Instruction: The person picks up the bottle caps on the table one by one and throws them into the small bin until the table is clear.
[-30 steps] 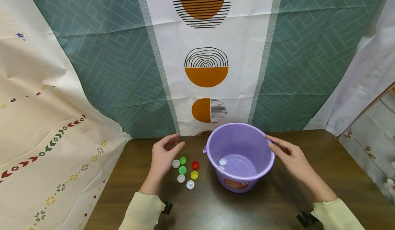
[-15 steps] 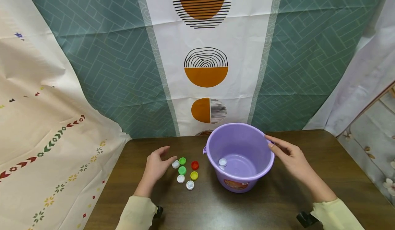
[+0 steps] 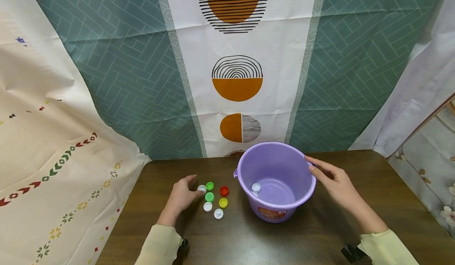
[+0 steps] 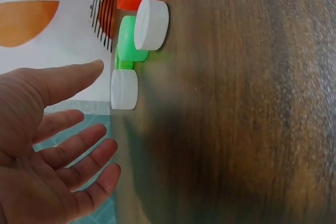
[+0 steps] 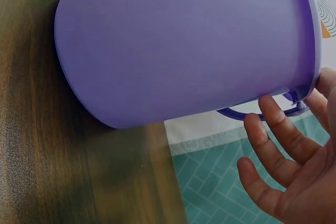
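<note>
My left hand (image 3: 182, 196) is low over the table, thumb and fingers spread apart beside a white bottle cap (image 3: 202, 188). In the left wrist view, the thumb tip is close to that white cap (image 4: 124, 88), with a gap between them. Around it lie two green caps (image 3: 209, 197), a red cap (image 3: 224, 190), a yellow cap (image 3: 223, 203) and two more white caps (image 3: 218, 214). With thumb and forefinger, my right hand (image 3: 334, 180) pinches the rim of a purple bucket (image 3: 275, 160), its other fingers loose outside. White caps (image 3: 256, 187) lie inside the bucket.
The brown wooden table (image 3: 256, 241) carries the bucket and caps. A patterned cloth (image 3: 234, 99) hangs behind its far edge, and a cream cloth (image 3: 71, 178) drapes at the left. The bucket's handle (image 5: 247, 114) hangs behind its wall in the right wrist view.
My left hand has moved left and down toward the table, beside the nearest white cap. My right hand and the bucket have stayed in place.
</note>
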Demonstrator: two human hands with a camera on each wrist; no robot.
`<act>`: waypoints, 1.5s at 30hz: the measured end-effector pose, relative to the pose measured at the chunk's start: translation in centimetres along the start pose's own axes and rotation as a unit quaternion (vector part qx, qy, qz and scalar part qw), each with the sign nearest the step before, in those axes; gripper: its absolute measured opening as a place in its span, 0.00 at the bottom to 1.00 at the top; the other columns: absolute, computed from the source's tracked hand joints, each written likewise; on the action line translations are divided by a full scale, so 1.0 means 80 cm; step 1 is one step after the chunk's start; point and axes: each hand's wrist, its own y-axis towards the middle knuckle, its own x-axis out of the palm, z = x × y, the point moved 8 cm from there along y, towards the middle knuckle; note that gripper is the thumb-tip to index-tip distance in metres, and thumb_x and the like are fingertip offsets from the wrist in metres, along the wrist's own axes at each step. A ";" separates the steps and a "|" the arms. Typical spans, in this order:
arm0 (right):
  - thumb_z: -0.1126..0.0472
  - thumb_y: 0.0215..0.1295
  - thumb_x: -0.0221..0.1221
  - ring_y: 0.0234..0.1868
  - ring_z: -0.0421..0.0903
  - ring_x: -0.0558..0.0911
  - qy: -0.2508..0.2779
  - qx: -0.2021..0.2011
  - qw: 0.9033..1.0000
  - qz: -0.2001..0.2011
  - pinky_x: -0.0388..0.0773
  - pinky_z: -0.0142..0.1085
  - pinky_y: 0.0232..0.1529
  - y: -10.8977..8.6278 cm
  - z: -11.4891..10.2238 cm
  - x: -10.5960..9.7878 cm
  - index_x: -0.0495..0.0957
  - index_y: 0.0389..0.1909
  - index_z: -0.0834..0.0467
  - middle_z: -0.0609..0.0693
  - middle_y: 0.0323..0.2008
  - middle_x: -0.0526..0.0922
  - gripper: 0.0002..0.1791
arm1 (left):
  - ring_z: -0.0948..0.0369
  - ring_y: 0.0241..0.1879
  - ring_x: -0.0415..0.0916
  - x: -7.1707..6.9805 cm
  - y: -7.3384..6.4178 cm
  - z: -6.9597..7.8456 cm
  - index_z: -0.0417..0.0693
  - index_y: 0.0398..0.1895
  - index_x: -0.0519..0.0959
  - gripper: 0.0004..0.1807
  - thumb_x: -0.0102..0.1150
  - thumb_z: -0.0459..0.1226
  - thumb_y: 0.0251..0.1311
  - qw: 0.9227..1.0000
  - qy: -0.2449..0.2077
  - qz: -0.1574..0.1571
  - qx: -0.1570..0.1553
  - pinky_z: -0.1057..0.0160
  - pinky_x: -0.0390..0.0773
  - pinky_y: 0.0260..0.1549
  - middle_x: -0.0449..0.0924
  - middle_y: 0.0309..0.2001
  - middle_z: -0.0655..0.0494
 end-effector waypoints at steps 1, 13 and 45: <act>0.45 0.68 0.50 0.52 0.21 0.72 0.001 0.001 1.000 0.000 0.73 0.20 0.45 0.000 0.001 0.000 0.69 0.61 0.35 0.41 0.60 0.75 0.21 | 0.48 0.56 0.73 0.001 0.000 0.000 0.42 0.61 0.70 0.36 0.71 0.42 0.47 1.000 0.003 0.000 0.002 0.47 0.73 0.54 0.75 0.58 0.44; 0.44 0.67 0.50 0.53 0.21 0.72 0.004 0.007 1.000 -0.002 0.73 0.20 0.46 0.000 0.004 0.001 0.68 0.61 0.33 0.40 0.60 0.74 0.21 | 0.51 0.50 0.77 0.012 0.003 -0.001 0.43 0.56 0.75 0.33 0.72 0.40 0.43 1.000 0.028 -0.012 0.000 0.50 0.76 0.48 0.80 0.49 0.45; 0.44 0.68 0.49 0.53 0.22 0.72 0.016 0.005 1.000 -0.002 0.73 0.20 0.46 0.000 0.001 0.002 0.69 0.61 0.34 0.40 0.60 0.74 0.21 | 0.59 0.39 0.75 0.025 0.012 -0.011 0.51 0.40 0.83 0.16 0.70 0.43 0.46 0.996 0.087 -0.014 -0.014 0.55 0.76 0.41 0.81 0.38 0.56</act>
